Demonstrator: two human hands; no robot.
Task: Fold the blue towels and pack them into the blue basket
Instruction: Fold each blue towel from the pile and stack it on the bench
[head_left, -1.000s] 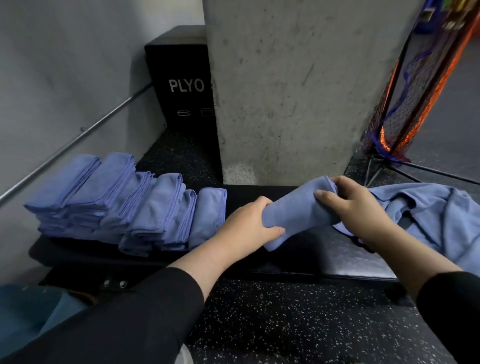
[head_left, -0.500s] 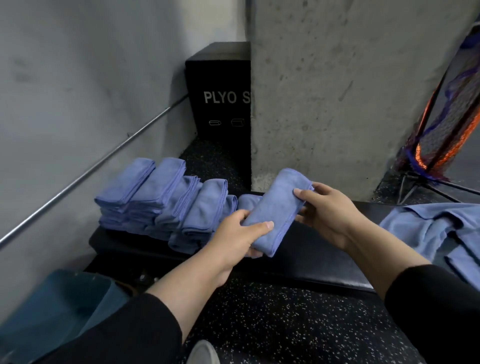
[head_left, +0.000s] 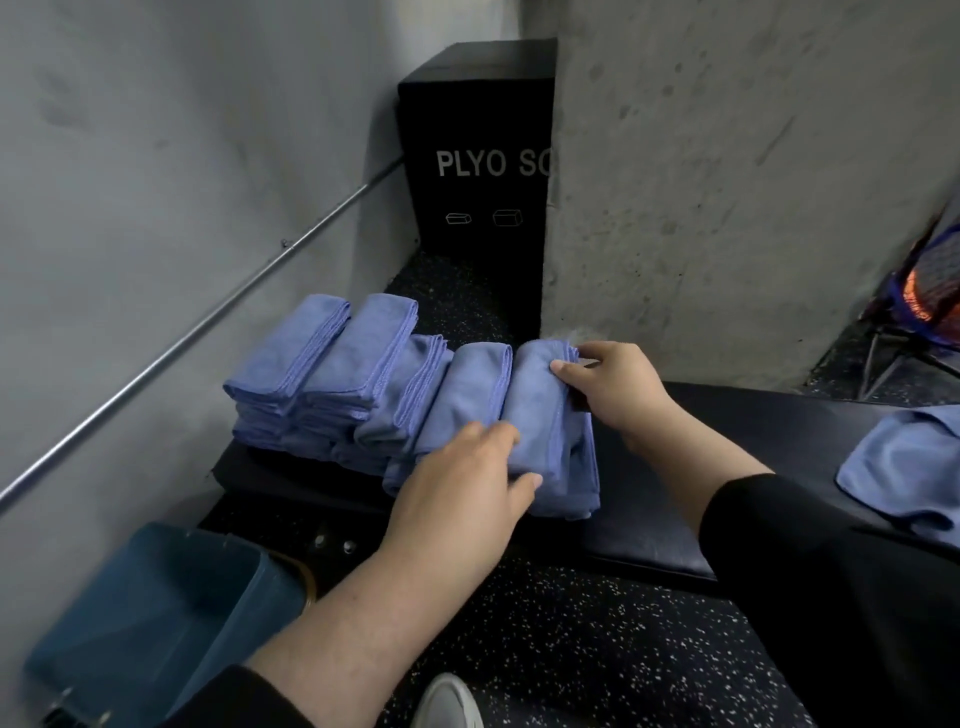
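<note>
We are setting a folded blue towel (head_left: 540, 415) at the right end of the row of folded towels (head_left: 363, 379) on the black bench (head_left: 727, 436), our left hand (head_left: 462, 493) gripping its near end and our right hand (head_left: 618, 395) pinching its far end, and next we judge we must let go and reach for the unfolded towel (head_left: 909, 467) to the right, with the blue basket (head_left: 156, 613) waiting on the floor at lower left.

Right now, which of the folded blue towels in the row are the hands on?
The rightmost folded towel, at the row's end nearest the bare bench pad. The left hand and right hand both grip it; the others lie untouched.
</note>
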